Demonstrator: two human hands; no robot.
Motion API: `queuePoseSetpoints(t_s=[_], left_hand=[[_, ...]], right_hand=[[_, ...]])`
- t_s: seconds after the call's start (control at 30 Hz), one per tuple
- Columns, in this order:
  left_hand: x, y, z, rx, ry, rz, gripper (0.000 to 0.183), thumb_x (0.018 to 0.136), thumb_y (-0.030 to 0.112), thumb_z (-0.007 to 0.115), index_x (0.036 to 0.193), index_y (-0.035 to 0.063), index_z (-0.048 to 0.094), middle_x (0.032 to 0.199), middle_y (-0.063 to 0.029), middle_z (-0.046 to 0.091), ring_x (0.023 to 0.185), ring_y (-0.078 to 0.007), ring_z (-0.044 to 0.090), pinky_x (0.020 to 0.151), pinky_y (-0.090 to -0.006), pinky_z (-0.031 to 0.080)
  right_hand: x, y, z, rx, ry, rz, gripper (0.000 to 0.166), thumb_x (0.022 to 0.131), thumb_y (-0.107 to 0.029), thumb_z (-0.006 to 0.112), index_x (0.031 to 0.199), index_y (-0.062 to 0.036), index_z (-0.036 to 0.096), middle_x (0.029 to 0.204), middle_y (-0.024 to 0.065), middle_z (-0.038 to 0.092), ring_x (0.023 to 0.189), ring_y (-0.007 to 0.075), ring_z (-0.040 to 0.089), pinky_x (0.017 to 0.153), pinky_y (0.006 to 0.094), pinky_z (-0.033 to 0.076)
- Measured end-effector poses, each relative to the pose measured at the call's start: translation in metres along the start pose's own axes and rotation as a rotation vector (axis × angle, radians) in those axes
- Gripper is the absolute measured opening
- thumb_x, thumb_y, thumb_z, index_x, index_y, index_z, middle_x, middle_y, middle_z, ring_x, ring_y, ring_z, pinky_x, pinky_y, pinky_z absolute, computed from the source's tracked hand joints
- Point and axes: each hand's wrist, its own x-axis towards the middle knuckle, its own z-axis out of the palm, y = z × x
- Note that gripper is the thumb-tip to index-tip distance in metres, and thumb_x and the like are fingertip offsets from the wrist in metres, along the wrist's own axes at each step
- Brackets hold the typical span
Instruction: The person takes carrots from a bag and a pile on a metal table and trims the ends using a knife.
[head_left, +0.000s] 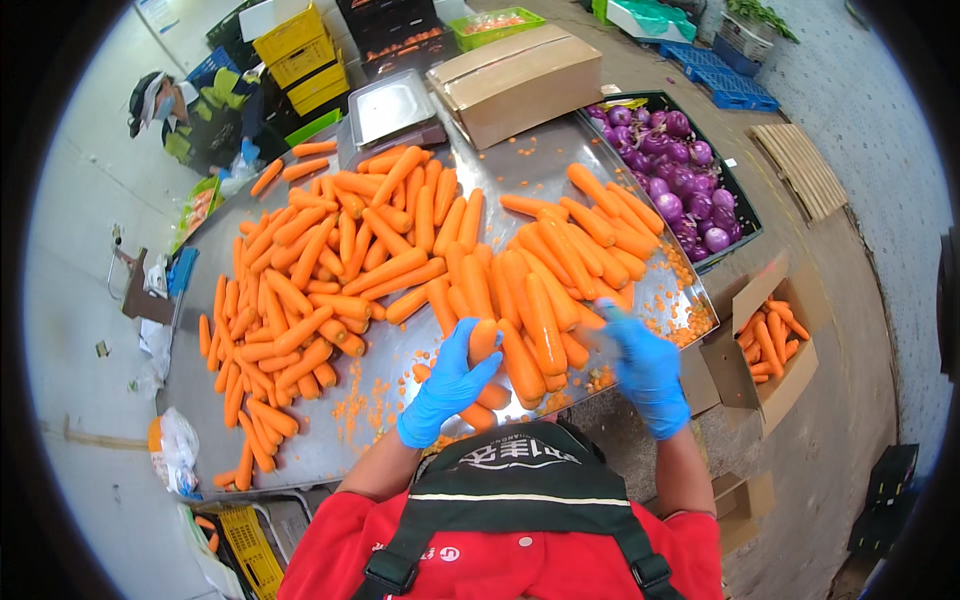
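My left hand (448, 382), in a blue glove, grips a carrot (482, 339) by its near end at the front of the metal table (315, 442). To the right, my right hand (646, 371), also gloved in blue, is blurred by motion; its fingers curl round a small thing, perhaps a knife handle, too blurred to name. Between and beyond the hands lies a heap of whole carrots (546, 322), and a larger heap (300, 300) spreads to the left. Small cut carrot ends (694, 319) are scattered near the table's right corner and front edge.
A cardboard box (517, 82) and a scale (391, 109) stand at the table's far side. A crate of purple onions (686, 187) adjoins its right edge. An open box of carrots (780, 375) is at right. A co-worker (202, 120) works at far left, near yellow crates (296, 56).
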Motion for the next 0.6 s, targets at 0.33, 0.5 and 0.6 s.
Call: queuePoseSetpoints(t_s=[0.33,0.5,0.6], left_hand=[[-0.026,0.004,-0.02,0.208,0.143,0.161,0.033,0.081,0.0,0.062,0.113,0.0026,0.053,0.103,-0.0167,0.054,0.097,-0.035,0.057,0.084,-0.0384,0.046],[-0.033,0.004,-0.036,0.427,0.138,0.187,0.028,0.085,0.002,0.065,0.11,0.0032,0.051,0.102,-0.0118,0.056,0.094,-0.0211,0.057,0.083,-0.0339,0.046],[-0.034,0.011,-0.042,0.226,0.214,0.103,0.028,0.085,0.002,0.065,0.108,0.0027,0.051,0.101,-0.0109,0.055,0.092,-0.0185,0.056,0.084,-0.0333,0.046]], right_hand=[[0.066,-0.089,0.025,-0.044,-0.333,-0.285,0.057,0.083,-0.016,0.064,0.138,-0.0198,0.051,0.078,0.0047,0.059,0.063,0.0208,0.062,0.048,0.0358,0.044],[0.062,-0.083,0.041,-0.094,-0.447,-0.207,0.053,0.083,-0.013,0.062,0.135,-0.0206,0.053,0.076,0.0085,0.059,0.064,0.026,0.063,0.051,0.0385,0.046],[0.055,-0.061,0.067,-0.034,-0.317,-0.06,0.053,0.084,-0.01,0.061,0.135,-0.0201,0.053,0.076,0.0112,0.059,0.065,0.0288,0.064,0.053,0.0401,0.047]])
